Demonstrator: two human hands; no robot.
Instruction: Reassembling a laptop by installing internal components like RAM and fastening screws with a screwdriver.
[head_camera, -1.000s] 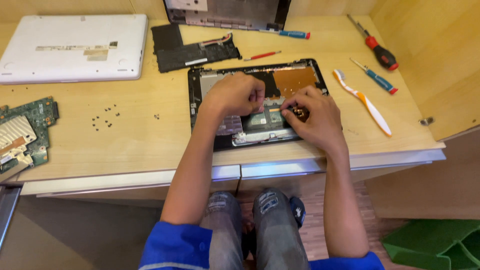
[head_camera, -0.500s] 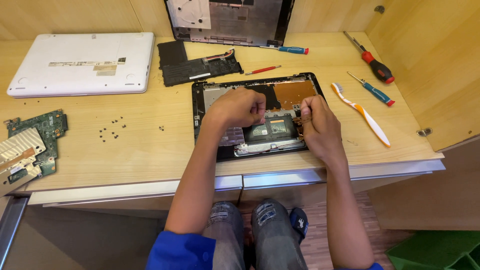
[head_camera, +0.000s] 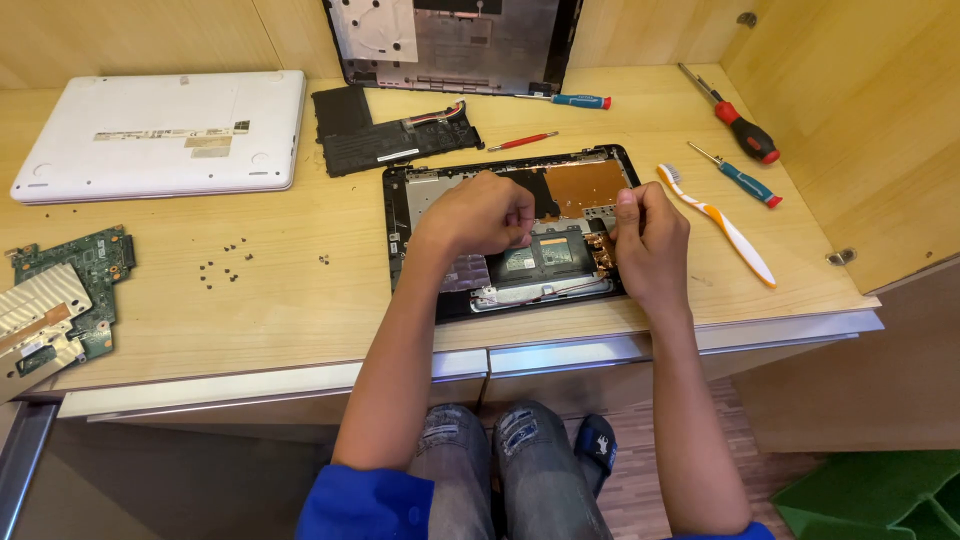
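Note:
An opened black laptop base (head_camera: 398, 215) lies on the wooden desk (head_camera: 280, 300) in front of me, with a copper-coloured sheet (head_camera: 585, 185) and a touchpad board (head_camera: 548, 255) showing inside. My left hand (head_camera: 480, 215) hovers over the middle of the base, fingertips pinched together just above the board. Whatever they pinch is too small to make out. My right hand (head_camera: 650, 240) rests curled in a fist at the base's right edge, thumb up, beside a small copper part (head_camera: 602, 252). No tool shows in it.
A white laptop cover (head_camera: 160, 135), a black battery (head_camera: 390, 135) and a dark lid panel (head_camera: 450, 45) lie behind. A green circuit board (head_camera: 60, 300) and several loose screws (head_camera: 220, 265) are left. Screwdrivers (head_camera: 735, 120) and an orange-white toothbrush (head_camera: 720, 225) lie right, near a wooden side wall (head_camera: 860, 130).
My right hand has slid from the middle of the laptop base to its right edge and curled into a fist. My left hand stays pinched over the middle.

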